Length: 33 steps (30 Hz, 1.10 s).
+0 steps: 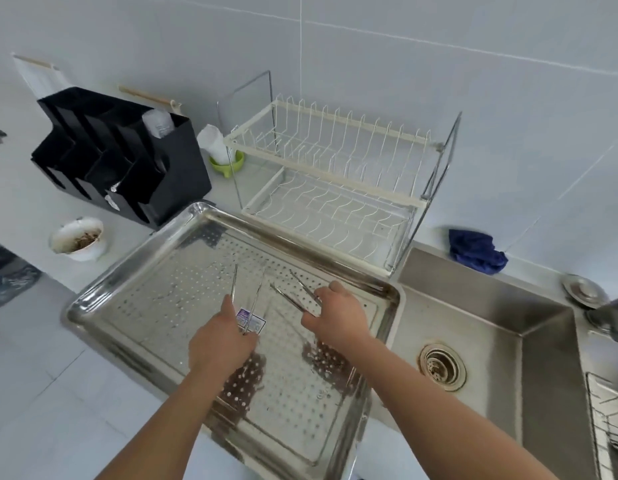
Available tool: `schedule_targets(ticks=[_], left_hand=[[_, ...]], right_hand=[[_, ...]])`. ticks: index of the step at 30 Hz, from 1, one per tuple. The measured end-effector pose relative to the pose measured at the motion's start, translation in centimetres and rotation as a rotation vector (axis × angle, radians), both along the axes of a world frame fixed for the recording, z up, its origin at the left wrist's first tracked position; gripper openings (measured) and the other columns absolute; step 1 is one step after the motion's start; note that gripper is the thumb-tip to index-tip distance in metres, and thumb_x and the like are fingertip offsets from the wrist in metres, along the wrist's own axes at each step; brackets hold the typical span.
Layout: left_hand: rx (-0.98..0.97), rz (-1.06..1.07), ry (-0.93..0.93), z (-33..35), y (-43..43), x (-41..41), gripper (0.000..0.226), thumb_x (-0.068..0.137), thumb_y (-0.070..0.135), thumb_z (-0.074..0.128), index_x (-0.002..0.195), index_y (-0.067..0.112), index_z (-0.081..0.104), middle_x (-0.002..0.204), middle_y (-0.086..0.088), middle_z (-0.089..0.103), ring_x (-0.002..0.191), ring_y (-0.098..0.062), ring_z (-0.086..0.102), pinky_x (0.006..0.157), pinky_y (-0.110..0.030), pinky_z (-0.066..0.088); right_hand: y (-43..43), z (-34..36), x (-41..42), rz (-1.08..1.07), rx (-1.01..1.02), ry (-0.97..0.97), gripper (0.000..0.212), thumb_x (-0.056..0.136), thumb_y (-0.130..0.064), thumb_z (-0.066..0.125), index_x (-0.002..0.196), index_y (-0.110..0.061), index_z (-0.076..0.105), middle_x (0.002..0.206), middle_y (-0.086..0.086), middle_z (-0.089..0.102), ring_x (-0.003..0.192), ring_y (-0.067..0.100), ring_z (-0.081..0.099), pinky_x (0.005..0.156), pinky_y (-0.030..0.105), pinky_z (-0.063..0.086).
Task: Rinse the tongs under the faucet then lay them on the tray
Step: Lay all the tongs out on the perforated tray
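A perforated steel tray [103, 296] lies on the counter to the left of the sink. Both of my hands are over its middle. My left hand [221, 341] grips one pair of thin metal tongs [254, 299] by the joined end, tips pointing away from me. My right hand [338, 315] holds a second pair of tongs [293, 294], tips pointing up and left, low over the tray. I cannot tell whether either pair touches the tray. The faucet base [609, 318] shows at the right edge.
A steel sink [491, 327] with a drain [442, 367] is to the right. A white dish rack [335, 174] stands behind the tray. A black organizer [127, 157], a dirty white bowl [79, 239] and a green cup holder [228, 162] sit at the left. A blue cloth [477, 251] lies behind the sink.
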<state>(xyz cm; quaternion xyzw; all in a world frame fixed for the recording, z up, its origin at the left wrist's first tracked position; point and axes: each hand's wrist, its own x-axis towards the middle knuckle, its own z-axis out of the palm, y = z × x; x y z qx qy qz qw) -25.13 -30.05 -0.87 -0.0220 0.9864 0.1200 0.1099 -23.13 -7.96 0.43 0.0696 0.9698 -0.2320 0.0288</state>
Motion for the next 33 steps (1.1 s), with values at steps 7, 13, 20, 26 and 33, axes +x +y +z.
schedule_targets(ticks=[7, 13, 20, 26, 33], left_hand=[[-0.076, -0.131, -0.014, -1.5, -3.6, -3.6, 0.094, 0.086, 0.053, 0.064, 0.156, 0.013, 0.017, 0.119, -0.004, 0.062, 0.075, -0.015, 0.058, 0.056, -0.028, 0.043], [-0.144, -0.213, -0.08, -2.1, -5.4, -5.0, 0.095, 0.087, 0.054, 0.062, 0.157, 0.011, 0.014, 0.134, -0.01, 0.051, 0.087, -0.019, 0.066, 0.06, -0.028, 0.05], [-0.161, -0.228, -0.121, -2.3, -6.2, -5.6, 0.089, 0.087, 0.055, 0.061, 0.152, 0.01, 0.022, 0.13, -0.009, 0.048, 0.078, -0.015, 0.056, 0.055, -0.026, 0.041], [-0.176, -0.28, 0.003, -1.5, -6.0, -4.9, 0.078, 0.085, 0.057, 0.06, 0.146, 0.015, 0.036, 0.122, -0.008, 0.048, 0.099, -0.019, 0.053, 0.066, -0.027, 0.05], [-0.105, -0.498, 0.14, 0.0, -2.5, -4.2, 0.073, 0.091, 0.052, 0.051, 0.153, 0.02, 0.031, 0.136, -0.005, 0.049, 0.119, -0.022, 0.049, 0.098, -0.036, 0.045]], right_hand=[[-4.4, -1.8, -2.6, -0.067, -0.024, -0.026, 0.041, 0.088, -0.037, 0.064, 0.122, -0.015, 0.062, 0.106, 0.0, 0.048, 0.102, 0.023, 0.052, 0.074, 0.031, 0.042], [-6.4, -2.9, -3.5, -0.097, 0.045, -0.062, 0.035, 0.091, -0.034, 0.061, 0.121, -0.016, 0.061, 0.114, 0.004, 0.054, 0.106, 0.022, 0.051, 0.076, 0.031, 0.044], [-7.0, -2.8, -3.5, -0.119, 0.094, -0.073, 0.028, 0.095, -0.03, 0.058, 0.119, -0.018, 0.062, 0.114, 0.002, 0.057, 0.106, 0.023, 0.054, 0.08, 0.031, 0.047], [-6.4, -2.3, -2.9, -0.154, 0.085, -0.055, 0.036, 0.099, -0.029, 0.057, 0.133, -0.02, 0.059, 0.13, 0.0, 0.057, 0.119, 0.021, 0.052, 0.097, 0.035, 0.05], [-5.2, -1.4, -0.5, -0.22, 0.07, -0.042, 0.038, 0.096, -0.032, 0.059, 0.132, -0.02, 0.06, 0.127, -0.001, 0.061, 0.118, 0.022, 0.054, 0.095, 0.036, 0.05]])
